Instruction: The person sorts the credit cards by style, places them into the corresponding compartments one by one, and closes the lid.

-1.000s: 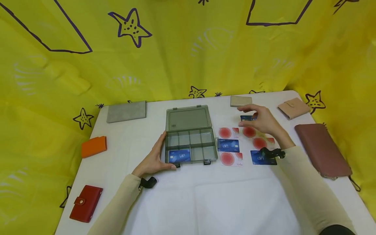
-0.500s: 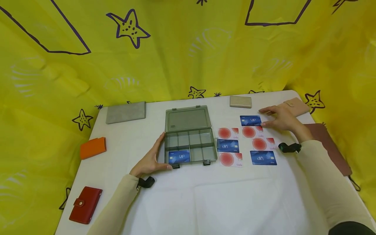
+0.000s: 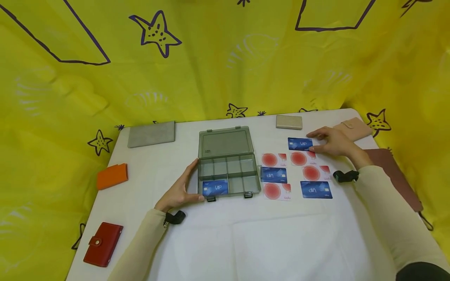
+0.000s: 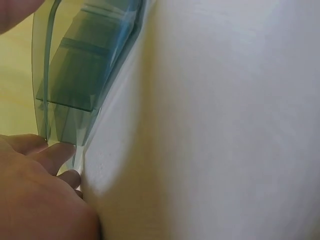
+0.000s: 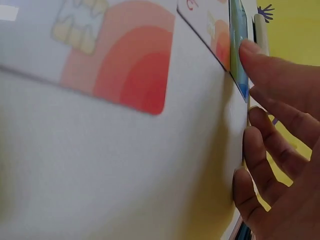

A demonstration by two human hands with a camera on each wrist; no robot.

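Note:
My right hand (image 3: 332, 142) is at the right end of a blue VIP card (image 3: 299, 144), which lies flat at the back of the card group. Its thumb tip overlaps the card's lower right corner; the index finger reaches past the upper right corner. In the right wrist view the other fingers (image 5: 255, 150) are spread and loosely bent, touching the tabletop. My left hand (image 3: 179, 191) rests against the left side of a green translucent compartment box (image 3: 226, 142), its lid laid back. The thumb extends by the front left latch. One VIP card (image 3: 215, 187) lies in the box's front left compartment.
Red-and-white cards (image 3: 272, 191) and more blue cards (image 3: 315, 189) lie right of the box. Around the white table (image 3: 211, 242) are a grey pouch (image 3: 151, 134), orange holder (image 3: 112, 176), red wallet (image 3: 103, 244), beige case (image 3: 289, 122), tan wallet (image 3: 355, 129) and mauve wallet (image 3: 391, 175).
My right hand has moved right from above the back VIP card to its right end, uncovering the card face. It has barely moved in the last half second. The left hand stays at the box.

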